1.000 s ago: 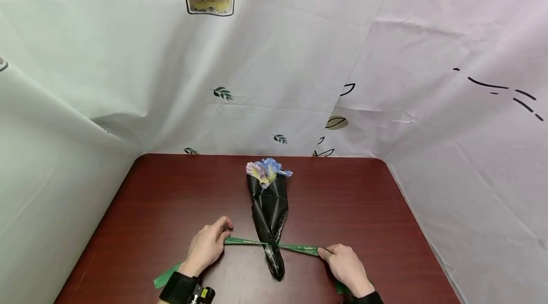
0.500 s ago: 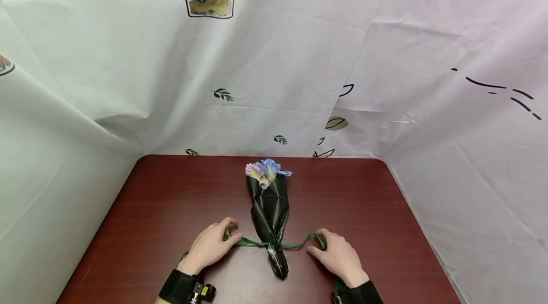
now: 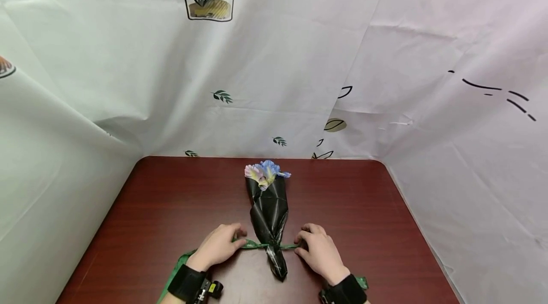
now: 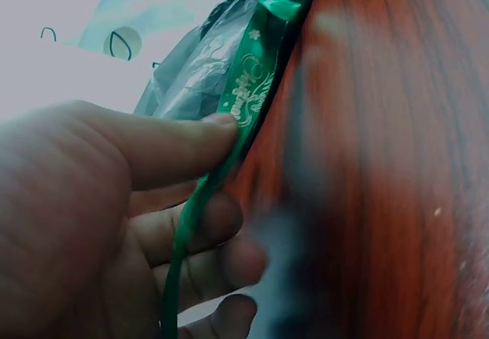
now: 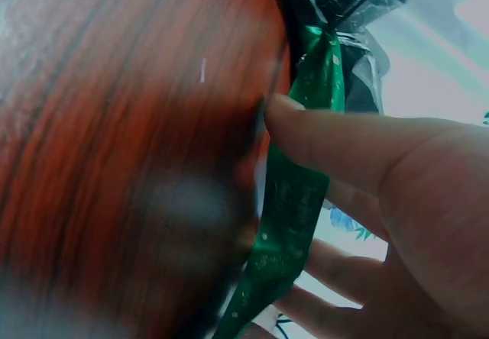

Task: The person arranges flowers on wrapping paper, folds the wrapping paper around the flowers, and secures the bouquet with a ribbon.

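A bouquet wrapped in black film (image 3: 269, 213) lies on the table, its pink and blue flowers (image 3: 265, 173) toward the far edge. Round its narrow lower part runs a green ribbon (image 3: 253, 245), gathered in at the wrap. My left hand (image 3: 219, 248) pinches one length of it left of the bouquet; the left wrist view shows the thumb on the printed ribbon (image 4: 248, 87). To the right, my right hand (image 3: 318, 250) holds the other length, thumb across the ribbon (image 5: 294, 209) in the right wrist view. Both tails trail back past the wrists.
The dark red wooden table (image 3: 184, 190) has rounded far corners. White cloth (image 3: 274, 56) with plant prints hangs behind it and at both sides. Each wrist wears a black strap (image 3: 187, 283) with a small camera.
The ribbon was stretched straight to both sides, then went slack. Both hands have shifted their hold and come closer to the bouquet, the right one moving more. The bouquet's lower tip has moved slightly.
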Demonstrator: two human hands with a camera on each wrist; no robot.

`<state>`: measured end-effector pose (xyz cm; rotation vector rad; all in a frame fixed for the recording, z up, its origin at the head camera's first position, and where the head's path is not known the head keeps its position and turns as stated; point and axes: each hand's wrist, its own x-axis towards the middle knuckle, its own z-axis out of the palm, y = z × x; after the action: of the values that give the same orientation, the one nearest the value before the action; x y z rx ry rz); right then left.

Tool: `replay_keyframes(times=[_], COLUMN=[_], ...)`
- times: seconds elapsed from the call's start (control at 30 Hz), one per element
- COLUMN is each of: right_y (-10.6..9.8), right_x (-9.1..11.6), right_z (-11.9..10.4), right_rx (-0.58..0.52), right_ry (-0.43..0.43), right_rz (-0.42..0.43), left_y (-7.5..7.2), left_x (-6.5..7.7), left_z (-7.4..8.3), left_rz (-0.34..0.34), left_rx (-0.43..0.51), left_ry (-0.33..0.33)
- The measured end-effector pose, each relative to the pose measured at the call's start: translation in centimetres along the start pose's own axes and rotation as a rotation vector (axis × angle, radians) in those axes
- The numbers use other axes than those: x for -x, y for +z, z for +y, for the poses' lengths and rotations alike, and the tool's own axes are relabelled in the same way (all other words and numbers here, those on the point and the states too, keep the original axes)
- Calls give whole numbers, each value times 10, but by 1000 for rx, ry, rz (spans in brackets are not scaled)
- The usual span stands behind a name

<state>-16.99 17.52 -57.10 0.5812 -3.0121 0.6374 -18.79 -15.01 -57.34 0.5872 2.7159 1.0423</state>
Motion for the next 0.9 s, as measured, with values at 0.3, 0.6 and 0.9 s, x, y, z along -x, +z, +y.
replay_keyframes(times=[0.3,0.6,0.9], right_y=[-6,-22,-23], right_x=[0,0,-2], right_z=[-1,2,1], right_rx=[-124,-465,-495], right_ry=[-23,30,43], right_rz=[-101,-259,-297], left_y=[-17,-28,-23], left_x=[5,3,0], left_z=[-5,2,2], left_rz=[-13,-4,7], left_rx=[104,432,536], left_ry=[-42,94,87])
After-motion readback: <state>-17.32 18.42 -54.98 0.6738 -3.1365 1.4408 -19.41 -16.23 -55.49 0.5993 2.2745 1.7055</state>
